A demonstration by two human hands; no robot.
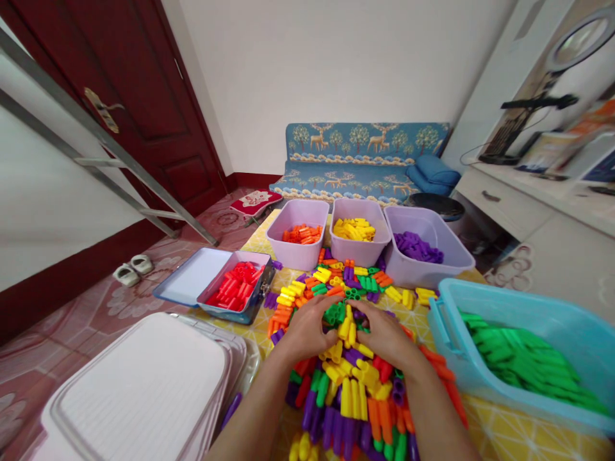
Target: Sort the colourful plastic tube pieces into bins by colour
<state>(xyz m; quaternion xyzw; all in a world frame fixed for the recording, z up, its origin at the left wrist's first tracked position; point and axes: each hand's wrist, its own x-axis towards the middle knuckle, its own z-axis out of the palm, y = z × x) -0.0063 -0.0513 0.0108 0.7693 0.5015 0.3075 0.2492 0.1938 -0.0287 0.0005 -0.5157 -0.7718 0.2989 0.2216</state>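
A heap of mixed plastic bullet-shaped tube pieces (353, 400) in yellow, purple, orange, green and red covers the middle of the table. My left hand (311, 328) reaches into it, fingers curved and thumb apart, beside some green tube pieces (335, 314). Facing it, my right hand (382, 330) is cupped too, its thumb and fingers apart. Yellow tube pieces (346, 326) lie between the two hands. Some fingertips are hidden among the pieces, and neither hand plainly grips one.
Behind the heap stand lilac bins of orange (296, 254), yellow (361, 254) and purple pieces (427, 274). A blue tub (446, 346) of green pieces is at right. Left are an open case (225, 312) with red pieces and stacked white lids (139, 384). A ladder (120, 163) leans beyond.
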